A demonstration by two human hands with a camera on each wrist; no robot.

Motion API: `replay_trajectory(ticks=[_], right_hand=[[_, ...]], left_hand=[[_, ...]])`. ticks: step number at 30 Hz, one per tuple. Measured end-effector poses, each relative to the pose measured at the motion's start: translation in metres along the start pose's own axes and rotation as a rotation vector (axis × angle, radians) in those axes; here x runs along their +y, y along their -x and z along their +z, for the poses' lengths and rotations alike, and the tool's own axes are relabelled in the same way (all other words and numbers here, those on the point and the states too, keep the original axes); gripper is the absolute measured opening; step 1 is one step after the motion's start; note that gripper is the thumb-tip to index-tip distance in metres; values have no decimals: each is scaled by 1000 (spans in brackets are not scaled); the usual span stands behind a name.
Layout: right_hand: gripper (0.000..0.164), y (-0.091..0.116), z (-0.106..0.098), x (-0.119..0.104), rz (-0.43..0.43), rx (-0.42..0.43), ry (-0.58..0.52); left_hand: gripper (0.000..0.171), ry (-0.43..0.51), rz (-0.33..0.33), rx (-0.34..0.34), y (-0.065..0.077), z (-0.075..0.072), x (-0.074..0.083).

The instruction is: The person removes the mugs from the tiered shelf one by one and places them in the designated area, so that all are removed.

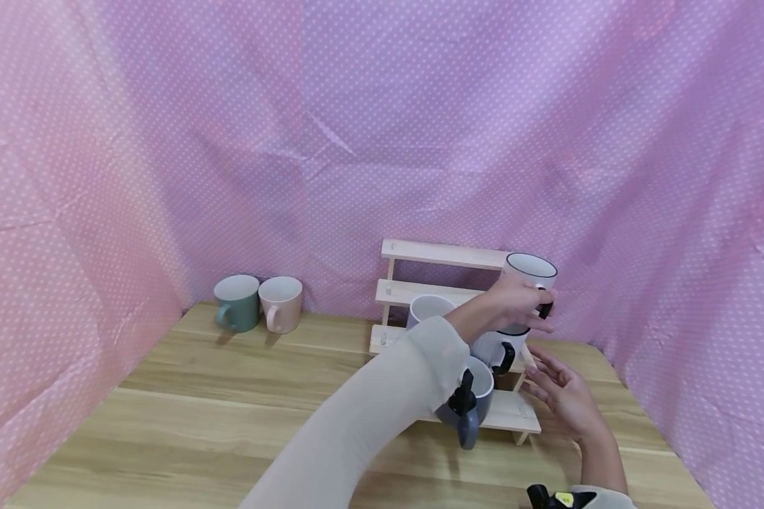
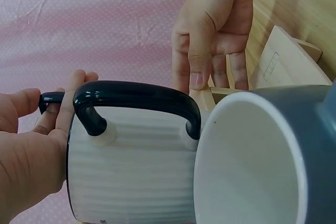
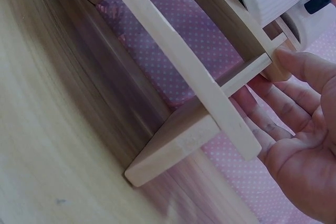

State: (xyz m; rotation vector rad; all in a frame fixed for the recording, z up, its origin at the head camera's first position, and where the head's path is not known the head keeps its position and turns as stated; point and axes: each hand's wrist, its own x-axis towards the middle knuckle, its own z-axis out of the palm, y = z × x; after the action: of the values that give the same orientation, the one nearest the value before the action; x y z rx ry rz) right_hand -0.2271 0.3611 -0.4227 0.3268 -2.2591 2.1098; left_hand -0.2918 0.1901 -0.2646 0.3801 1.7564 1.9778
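Note:
My left hand [image 1: 511,300] holds a white mug [image 1: 530,266] with a black rim and black handle at the right end of the upper tiers of a wooden step rack [image 1: 442,252]. Its fingers are at that mug's handle. Just below, a second white mug [image 2: 136,166] with ribbed sides and a black handle stands on a lower tier. A grey-blue mug [image 1: 484,404] sits on the bottom tier, partly behind the left sleeve. At the rack's right side, my right hand [image 3: 302,124] grips the end of a tier, thumb on top and fingers behind.
Another pale mug [image 1: 431,305] stands on the rack, half covered by the left arm. Far left on the wooden table [image 1: 229,403] are a green mug [image 1: 245,311] and a pink mug [image 1: 285,311], side by side. A polka-dot pink cloth [image 1: 331,141] hangs around the table.

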Motion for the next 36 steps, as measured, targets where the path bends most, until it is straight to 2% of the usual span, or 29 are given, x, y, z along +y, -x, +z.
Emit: replay_trajectory(ticks=[10, 18, 25, 31, 36], right_hand=[[62, 2, 1, 0, 17, 8, -11], [61, 0, 0, 0, 8, 3, -27], [60, 0, 4, 1, 4, 1, -45], [62, 1, 5, -3, -11, 1, -54], [62, 2, 5, -2, -2, 5, -48]], left_hand=[[11, 17, 42, 54, 1, 0, 0], [19, 72, 79, 71, 2, -3, 2], [25, -80, 75, 156, 10, -2, 7], [24, -68, 137, 211, 15, 0, 14], [25, -85, 211, 243, 20, -5, 20]])
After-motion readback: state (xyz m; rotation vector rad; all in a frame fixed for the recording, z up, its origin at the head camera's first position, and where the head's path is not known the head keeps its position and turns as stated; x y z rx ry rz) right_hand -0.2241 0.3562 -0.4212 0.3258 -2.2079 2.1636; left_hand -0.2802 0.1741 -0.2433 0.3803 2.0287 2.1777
